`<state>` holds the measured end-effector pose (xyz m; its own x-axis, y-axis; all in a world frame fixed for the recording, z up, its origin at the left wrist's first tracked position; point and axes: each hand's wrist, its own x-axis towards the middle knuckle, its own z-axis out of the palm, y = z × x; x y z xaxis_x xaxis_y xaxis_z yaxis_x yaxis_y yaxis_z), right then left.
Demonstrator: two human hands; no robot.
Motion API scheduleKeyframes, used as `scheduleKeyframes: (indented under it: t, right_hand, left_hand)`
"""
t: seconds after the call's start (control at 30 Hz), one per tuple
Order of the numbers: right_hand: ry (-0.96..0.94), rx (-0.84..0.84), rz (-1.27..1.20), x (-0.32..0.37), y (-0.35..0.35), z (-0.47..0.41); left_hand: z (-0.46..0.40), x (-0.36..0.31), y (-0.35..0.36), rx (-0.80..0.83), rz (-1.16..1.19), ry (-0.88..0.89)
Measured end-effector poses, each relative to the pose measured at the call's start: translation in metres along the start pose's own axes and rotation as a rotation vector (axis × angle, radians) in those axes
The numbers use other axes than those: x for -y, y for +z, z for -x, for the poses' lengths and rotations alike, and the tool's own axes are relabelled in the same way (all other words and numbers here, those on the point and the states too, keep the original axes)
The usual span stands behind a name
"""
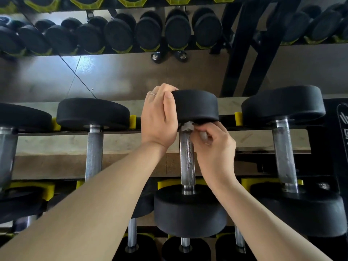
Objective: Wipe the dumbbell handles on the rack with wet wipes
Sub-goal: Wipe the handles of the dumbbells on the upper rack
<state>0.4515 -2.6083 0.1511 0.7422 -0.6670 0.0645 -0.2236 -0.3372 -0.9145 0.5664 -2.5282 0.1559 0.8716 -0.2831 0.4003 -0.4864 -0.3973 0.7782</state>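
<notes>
My forearms come in from six o'clock, and my right hand pinches a crumpled wet wipe against the far end of the dumbbell handle, just under the far weight head. My left hand curls over the nine o'clock edge of that head, fingers wrapped onto its top, steadying it. I judge I am at the start of a stroke on this handle: the wipe sits at the twelve o'clock end, and dark specks show lower on the knurling, so the next move calls for dragging the wipe down toward the near head while turning it round the bar. The rack cradles each dumbbell in yellow saddles; neighbours lie at nine and three o'clock.
</notes>
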Motion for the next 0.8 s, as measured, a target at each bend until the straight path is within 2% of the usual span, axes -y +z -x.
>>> scheduleKeyframes:
  t: [0.1,0.23,0.3,0.4,0.5,0.6,0.7,0.8]
  right_hand:
    - [0.221,-0.025,-0.119,0.001,0.003,-0.003]
    - [0.644,0.105,-0.487,-0.009,0.002,-0.01]
    - [0.771,0.13,-0.525,-0.014,0.0,-0.011]
    - [0.814,0.031,-0.528,-0.014,-0.01,-0.01]
    - [0.807,-0.039,-0.869,-0.003,-0.023,-0.003]
    - [0.756,0.021,-1.057,0.017,-0.025,0.004]
    - [0.726,0.015,-0.929,0.031,-0.018,0.007]
    - [0.661,-0.035,-0.699,0.036,-0.009,0.008]
  left_hand:
    - [0.0,0.0,0.0,0.009,-0.001,-0.013]
    - [-0.001,0.002,0.001,0.004,-0.005,-0.012]
    - [0.0,0.002,0.001,-0.001,0.0,-0.008]
    - [-0.001,0.002,0.001,0.003,0.0,0.004]
    - [-0.001,0.003,0.0,0.016,0.005,0.01]
    - [-0.001,0.002,-0.002,0.031,0.005,0.017]
    - [-0.002,0.002,-0.003,0.037,-0.004,0.01]
    - [-0.002,0.003,-0.003,0.035,-0.012,0.0]
